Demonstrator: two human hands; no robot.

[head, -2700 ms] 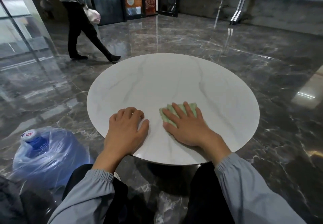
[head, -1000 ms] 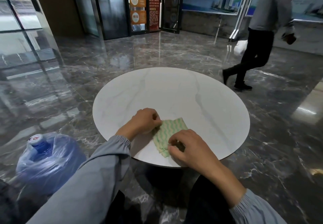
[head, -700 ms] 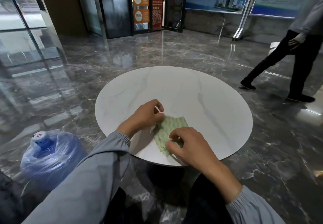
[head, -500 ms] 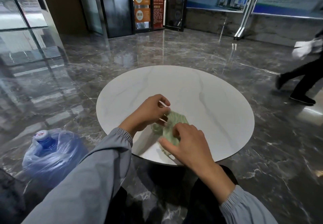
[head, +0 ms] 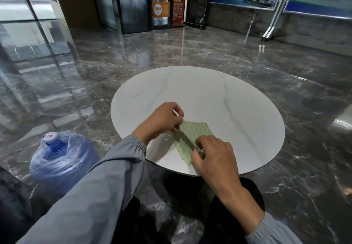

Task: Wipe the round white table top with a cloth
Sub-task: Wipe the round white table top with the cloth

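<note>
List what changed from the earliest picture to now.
The right hand, earlier flat on the folded cloth, now pinches its near edge; the left hand, earlier resting on the table, pinches its left edge. The cloth is opened wider. The table and water bottle stayed put.

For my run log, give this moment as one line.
left hand pinches cloth | right hand pinches cloth | cloth at table near side

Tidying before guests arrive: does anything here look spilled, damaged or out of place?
Nothing spilled or broken shows on the table top around the cloth. The one oddity is a plastic-wrapped water jug standing on the floor left of the table, with no dispenser in view.
</note>
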